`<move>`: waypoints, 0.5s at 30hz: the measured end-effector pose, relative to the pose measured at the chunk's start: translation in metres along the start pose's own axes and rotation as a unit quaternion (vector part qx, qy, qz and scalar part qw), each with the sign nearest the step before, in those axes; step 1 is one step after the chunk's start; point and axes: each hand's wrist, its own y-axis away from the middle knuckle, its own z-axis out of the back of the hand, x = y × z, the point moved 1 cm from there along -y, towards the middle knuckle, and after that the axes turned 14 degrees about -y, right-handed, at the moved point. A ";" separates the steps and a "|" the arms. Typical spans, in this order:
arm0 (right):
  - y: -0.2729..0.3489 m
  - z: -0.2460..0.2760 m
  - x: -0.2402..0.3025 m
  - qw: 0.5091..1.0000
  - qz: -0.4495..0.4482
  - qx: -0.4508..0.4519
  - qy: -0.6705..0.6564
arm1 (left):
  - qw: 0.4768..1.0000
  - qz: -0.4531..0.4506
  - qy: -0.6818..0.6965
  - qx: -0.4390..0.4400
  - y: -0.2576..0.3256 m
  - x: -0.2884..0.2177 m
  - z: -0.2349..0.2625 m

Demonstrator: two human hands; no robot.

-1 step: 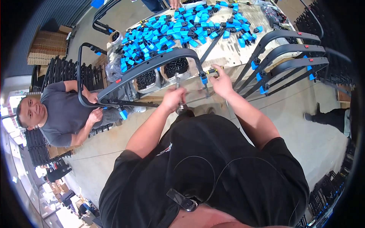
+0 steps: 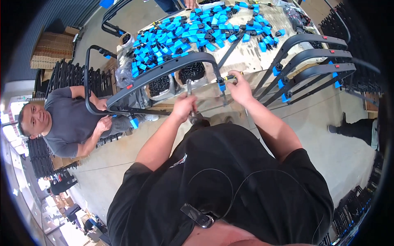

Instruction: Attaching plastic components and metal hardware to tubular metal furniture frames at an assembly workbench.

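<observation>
Left hand fingers closed around a metal tool; right hand pinches a yellow-handled screwdriver at the dark curved frame, near table edge. Blue clips cover tabletop. Cardboard boxes far left.
</observation>
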 end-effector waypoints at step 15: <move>0.066 -0.048 -0.008 0.943 -0.289 0.163 0.014 | 0.981 -0.013 0.017 -0.193 0.005 0.066 0.174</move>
